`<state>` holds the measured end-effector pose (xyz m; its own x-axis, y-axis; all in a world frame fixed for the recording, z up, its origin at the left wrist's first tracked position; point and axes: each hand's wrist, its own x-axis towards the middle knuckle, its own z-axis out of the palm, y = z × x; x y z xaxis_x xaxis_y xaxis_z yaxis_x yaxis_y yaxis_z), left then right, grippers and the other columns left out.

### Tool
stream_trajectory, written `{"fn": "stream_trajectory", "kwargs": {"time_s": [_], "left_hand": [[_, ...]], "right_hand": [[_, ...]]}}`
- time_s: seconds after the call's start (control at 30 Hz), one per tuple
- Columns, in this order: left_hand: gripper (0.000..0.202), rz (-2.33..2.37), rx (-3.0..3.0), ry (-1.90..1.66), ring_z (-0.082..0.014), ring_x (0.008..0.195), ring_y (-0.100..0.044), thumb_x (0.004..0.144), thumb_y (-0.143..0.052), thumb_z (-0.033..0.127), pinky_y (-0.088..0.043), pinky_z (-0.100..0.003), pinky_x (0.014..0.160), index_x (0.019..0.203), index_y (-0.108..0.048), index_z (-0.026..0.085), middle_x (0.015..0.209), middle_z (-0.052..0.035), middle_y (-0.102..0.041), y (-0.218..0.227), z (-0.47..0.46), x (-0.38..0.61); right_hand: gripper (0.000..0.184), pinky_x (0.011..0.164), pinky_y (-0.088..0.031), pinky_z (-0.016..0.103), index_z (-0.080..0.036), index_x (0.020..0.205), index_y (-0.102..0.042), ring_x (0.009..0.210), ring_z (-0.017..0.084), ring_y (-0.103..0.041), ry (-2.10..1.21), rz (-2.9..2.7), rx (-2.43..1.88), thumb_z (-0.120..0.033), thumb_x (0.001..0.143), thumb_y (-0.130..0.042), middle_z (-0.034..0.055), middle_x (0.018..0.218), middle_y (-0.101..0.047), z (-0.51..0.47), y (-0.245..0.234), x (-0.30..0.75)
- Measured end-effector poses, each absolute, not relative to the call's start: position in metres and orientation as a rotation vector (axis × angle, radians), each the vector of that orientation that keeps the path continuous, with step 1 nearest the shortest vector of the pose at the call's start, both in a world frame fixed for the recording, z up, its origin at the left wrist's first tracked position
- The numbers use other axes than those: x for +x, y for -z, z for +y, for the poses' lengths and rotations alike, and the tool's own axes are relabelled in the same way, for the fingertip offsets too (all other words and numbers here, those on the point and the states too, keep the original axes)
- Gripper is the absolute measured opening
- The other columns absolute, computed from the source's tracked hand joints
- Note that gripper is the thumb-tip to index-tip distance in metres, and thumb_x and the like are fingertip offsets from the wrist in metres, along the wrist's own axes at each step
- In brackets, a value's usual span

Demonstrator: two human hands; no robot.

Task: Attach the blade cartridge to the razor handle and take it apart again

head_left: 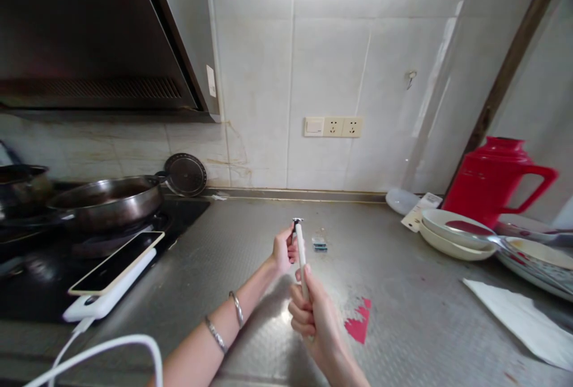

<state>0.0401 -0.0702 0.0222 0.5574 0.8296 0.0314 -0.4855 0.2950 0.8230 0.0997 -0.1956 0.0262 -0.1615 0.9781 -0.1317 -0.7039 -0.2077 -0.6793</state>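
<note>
My right hand [311, 309] is wrapped round the long white handle of a scraper [301, 249], which points away from me over the counter. A small dark head with a thin metallic edge tops the tool. Close beside that head is my left hand [283, 249], its fingers closed on the dark part; the exact grip is partly hidden. Just right of the head, a small clear piece with dark blue-green bands [319, 245] lies on the counter. To the right of my right hand, a torn, ragged-edged red sticker [359, 321] is stuck to the metal surface.
On the left, a steel pan [110, 199] sits on the black stove, with a phone [117, 263] on a white power bank [111, 291] and its cable in front. At right stand a red thermos jug [495, 181], stacked bowls [454, 243] and a white paper [521, 318].
</note>
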Motion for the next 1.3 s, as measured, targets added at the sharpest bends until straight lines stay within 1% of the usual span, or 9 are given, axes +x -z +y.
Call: {"fn": "stream_trajectory", "kwargs": {"time_s": [0.1, 0.17, 0.23, 0.37, 0.5, 0.63, 0.8, 1.03, 1.3], "left_hand": [[0.05, 0.418, 1.025, -0.947, -0.0037, 0.033, -0.012, 0.078, -0.045, 0.055, -0.007, -0.019, 0.034, 0.048, -0.03, 0.019, 0.039, 0.0087, -0.016, -0.023, -0.065, 0.034], [0.05, 0.379, 1.148, -0.954, -0.0043, 0.033, -0.014, 0.079, -0.044, 0.055, -0.008, -0.021, 0.035, 0.048, -0.034, 0.018, 0.038, 0.0084, -0.017, -0.023, -0.061, 0.031], [0.05, 0.358, 1.265, -0.953, -0.0052, 0.033, -0.017, 0.08, -0.042, 0.056, -0.01, -0.022, 0.037, 0.048, -0.035, 0.018, 0.038, 0.0077, -0.019, -0.023, -0.056, 0.028], [0.056, 0.425, 1.476, -0.959, -0.0063, 0.034, -0.022, 0.08, -0.037, 0.06, -0.015, -0.026, 0.042, 0.042, -0.034, 0.019, 0.034, 0.0054, -0.024, -0.022, -0.048, 0.025], [0.057, 0.526, 1.631, -1.037, -0.0066, 0.035, -0.022, 0.079, -0.037, 0.059, -0.015, -0.028, 0.045, 0.037, -0.03, 0.021, 0.033, 0.0045, -0.025, -0.02, -0.048, 0.026], [0.051, 0.637, 1.692, -1.078, -0.007, 0.038, -0.022, 0.078, -0.038, 0.051, -0.017, -0.028, 0.048, 0.037, -0.03, 0.021, 0.034, 0.0049, -0.025, -0.017, -0.057, 0.032], [0.044, 0.679, 1.673, -1.1, -0.008, 0.039, -0.024, 0.076, -0.037, 0.043, -0.018, -0.027, 0.048, 0.038, -0.033, 0.02, 0.035, 0.0042, -0.027, -0.017, -0.064, 0.037], [0.046, 0.523, 1.628, -1.1, -0.0072, 0.038, -0.019, 0.079, -0.039, 0.041, -0.014, -0.027, 0.047, 0.039, -0.031, 0.02, 0.036, 0.0049, -0.024, -0.019, -0.063, 0.036], [0.047, 0.465, 1.515, -1.131, -0.0064, 0.038, -0.017, 0.079, -0.04, 0.041, -0.013, -0.026, 0.046, 0.039, -0.028, 0.02, 0.036, 0.0058, -0.021, -0.03, -0.075, 0.04]], "right_hand": [[0.042, 0.032, -0.01, 0.016, -0.021, 0.074, -0.046, 0.034, 0.002, -0.013, -1.557, -0.73, -0.746, -0.06, 0.069, -0.059, -0.0108, 0.049, -0.033, -0.199, -0.022, 0.108], [0.038, 0.037, -0.021, 0.018, -0.02, 0.075, -0.05, 0.038, 0.004, -0.027, -1.349, -0.936, -0.811, -0.058, 0.074, -0.055, -0.0066, 0.057, -0.042, -0.195, -0.03, 0.125], [0.034, 0.046, -0.03, 0.02, -0.019, 0.079, -0.054, 0.049, 0.008, -0.039, -1.049, -1.162, -0.915, -0.054, 0.078, -0.053, -0.0039, 0.059, -0.045, -0.187, -0.043, 0.151], [0.041, 0.052, -0.028, 0.023, -0.018, 0.07, -0.059, 0.054, 0.012, -0.04, -0.512, -1.448, -1.261, -0.053, 0.083, -0.042, -0.0022, 0.055, -0.043, -0.168, -0.064, 0.202], [0.054, 0.054, -0.024, 0.025, -0.018, 0.046, -0.045, 0.045, 0.01, -0.036, 0.005, -1.587, -1.519, -0.053, 0.086, -0.035, -0.0025, 0.042, -0.039, -0.155, -0.072, 0.222], [0.055, 0.061, -0.024, 0.026, -0.017, 0.042, -0.039, 0.045, 0.009, -0.039, 0.342, -1.689, -1.55, -0.046, 0.088, -0.035, -0.0009, 0.042, -0.046, -0.15, -0.076, 0.207], [0.052, 0.071, -0.024, 0.028, -0.016, 0.042, -0.041, 0.05, 0.009, -0.045, 0.448, -1.736, -1.493, -0.042, 0.087, -0.039, -0.0013, 0.044, -0.05, -0.146, -0.074, 0.19], [0.05, 0.073, -0.024, 0.029, -0.017, 0.043, -0.042, 0.048, 0.01, -0.043, 0.388, -1.616, -1.563, -0.046, 0.084, -0.04, -0.0014, 0.044, -0.05, -0.143, -0.071, 0.211], [0.056, 0.065, -0.026, 0.026, -0.017, 0.043, -0.043, 0.047, 0.009, -0.04, 0.283, -1.684, -1.565, -0.053, 0.085, -0.034, -0.0007, 0.043, -0.047, -0.14, -0.069, 0.206]]}}
